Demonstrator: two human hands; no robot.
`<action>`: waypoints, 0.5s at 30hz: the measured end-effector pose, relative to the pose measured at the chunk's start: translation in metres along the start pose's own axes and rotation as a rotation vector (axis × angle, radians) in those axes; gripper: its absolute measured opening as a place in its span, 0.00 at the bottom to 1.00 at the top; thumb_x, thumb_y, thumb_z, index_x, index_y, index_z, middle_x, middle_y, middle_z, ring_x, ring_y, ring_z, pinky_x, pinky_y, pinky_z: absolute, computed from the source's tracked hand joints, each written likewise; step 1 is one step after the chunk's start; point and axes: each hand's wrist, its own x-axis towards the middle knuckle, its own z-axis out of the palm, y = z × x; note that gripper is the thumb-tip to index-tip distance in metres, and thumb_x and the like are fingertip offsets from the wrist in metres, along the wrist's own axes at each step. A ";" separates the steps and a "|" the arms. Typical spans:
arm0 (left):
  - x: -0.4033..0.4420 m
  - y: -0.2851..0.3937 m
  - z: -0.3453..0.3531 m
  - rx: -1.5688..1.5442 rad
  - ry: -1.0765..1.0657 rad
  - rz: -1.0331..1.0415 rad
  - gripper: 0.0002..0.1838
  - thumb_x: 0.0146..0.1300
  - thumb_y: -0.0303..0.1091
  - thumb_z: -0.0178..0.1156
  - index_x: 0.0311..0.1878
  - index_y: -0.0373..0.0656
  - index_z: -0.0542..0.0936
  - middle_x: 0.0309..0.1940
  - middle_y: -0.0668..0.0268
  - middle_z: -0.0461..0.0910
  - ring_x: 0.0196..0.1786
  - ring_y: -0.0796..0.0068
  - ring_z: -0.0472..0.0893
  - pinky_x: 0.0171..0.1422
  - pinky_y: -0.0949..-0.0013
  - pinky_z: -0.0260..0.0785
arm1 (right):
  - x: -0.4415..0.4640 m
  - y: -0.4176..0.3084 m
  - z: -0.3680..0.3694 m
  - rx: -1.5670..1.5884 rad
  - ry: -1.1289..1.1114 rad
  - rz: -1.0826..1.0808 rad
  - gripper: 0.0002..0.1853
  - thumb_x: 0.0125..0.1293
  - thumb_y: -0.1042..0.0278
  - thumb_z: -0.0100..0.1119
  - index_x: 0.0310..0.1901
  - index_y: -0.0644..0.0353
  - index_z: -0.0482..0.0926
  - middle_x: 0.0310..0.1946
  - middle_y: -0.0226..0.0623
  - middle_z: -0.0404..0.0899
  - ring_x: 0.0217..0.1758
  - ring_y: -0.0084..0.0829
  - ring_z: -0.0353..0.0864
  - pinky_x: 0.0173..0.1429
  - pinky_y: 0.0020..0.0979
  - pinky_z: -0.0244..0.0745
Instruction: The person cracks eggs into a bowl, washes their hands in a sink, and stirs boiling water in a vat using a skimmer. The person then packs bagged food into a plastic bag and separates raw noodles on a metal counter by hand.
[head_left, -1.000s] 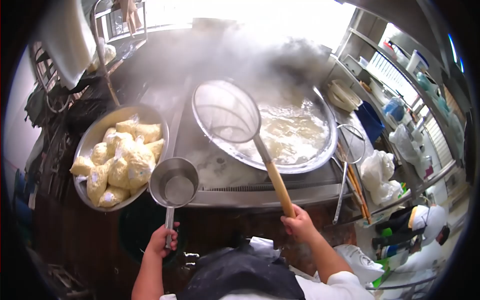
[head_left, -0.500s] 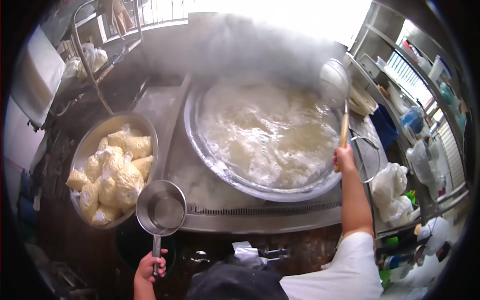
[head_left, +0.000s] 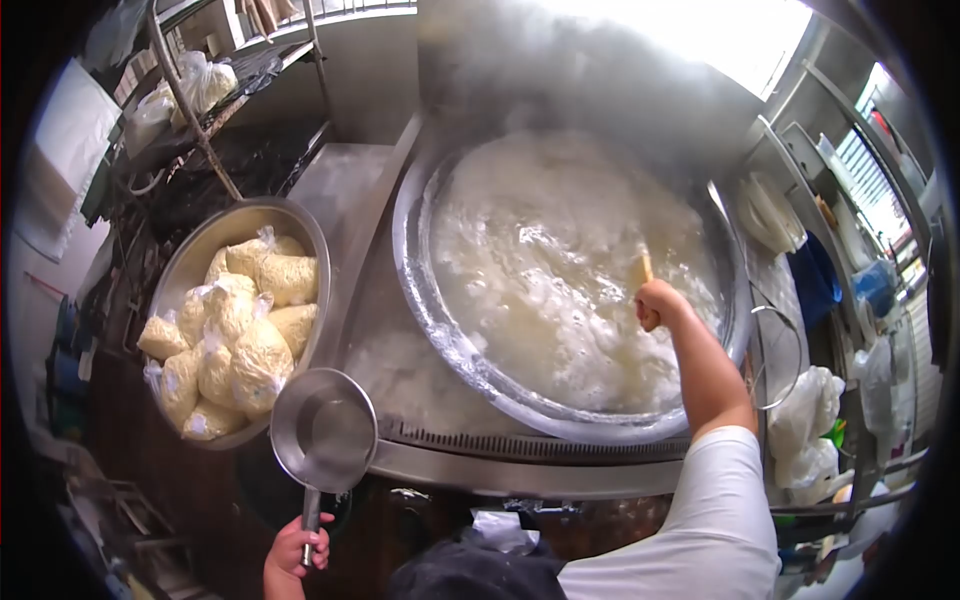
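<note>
My left hand [head_left: 296,546] is closed around the handle of a metal saucepan [head_left: 326,428], held at the front left with its inside showing. My right hand [head_left: 660,304] grips the wooden handle of a long skimmer [head_left: 644,264] over the big pot. Steaming, foaming, cloudy liquid [head_left: 560,250] churns in that wide metal pot [head_left: 432,312]. The skimmer's round head is hidden, apparently down in the liquid. Just beyond the saucepan, a large metal basin [head_left: 322,245] holds several tied clear bags of pale yellow shreds [head_left: 262,360].
A metal stove top [head_left: 390,380] surrounds the pot, with a slotted strip along its front. To the right are a wire hoop [head_left: 795,350], white plastic bags [head_left: 805,425], a blue container [head_left: 815,280] and shelving. Steam blurs the back wall. A rack [head_left: 180,90] stands at far left.
My right hand has moved left and inward over the pot. The skimmer's head, raised at the pot's right rim before, has gone out of sight. The saucepan stays in my left hand.
</note>
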 end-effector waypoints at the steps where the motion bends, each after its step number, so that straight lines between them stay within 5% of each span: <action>1: 0.001 -0.001 -0.001 -0.004 -0.003 0.001 0.27 0.55 0.26 0.56 0.61 0.34 0.70 0.24 0.58 0.74 0.18 0.67 0.73 0.24 0.61 0.70 | -0.013 -0.015 0.012 0.001 -0.001 -0.034 0.03 0.56 0.77 0.52 0.29 0.68 0.74 0.20 0.44 0.74 0.21 0.37 0.77 0.22 0.40 0.72; 9: 0.002 0.001 -0.006 0.014 -0.035 0.007 0.27 0.56 0.27 0.55 0.61 0.33 0.70 0.24 0.57 0.74 0.18 0.66 0.74 0.24 0.60 0.70 | -0.017 -0.055 0.074 0.627 -0.402 0.041 0.07 0.65 0.73 0.55 0.35 0.59 0.66 0.22 0.31 0.70 0.21 0.24 0.75 0.25 0.31 0.75; 15: 0.003 0.009 -0.005 0.087 -0.027 -0.006 0.26 0.56 0.28 0.57 0.61 0.34 0.70 0.24 0.59 0.73 0.18 0.67 0.73 0.24 0.62 0.70 | -0.057 -0.051 0.118 0.703 -0.611 -0.043 0.06 0.67 0.71 0.54 0.34 0.56 0.67 0.23 0.27 0.71 0.22 0.21 0.74 0.24 0.29 0.73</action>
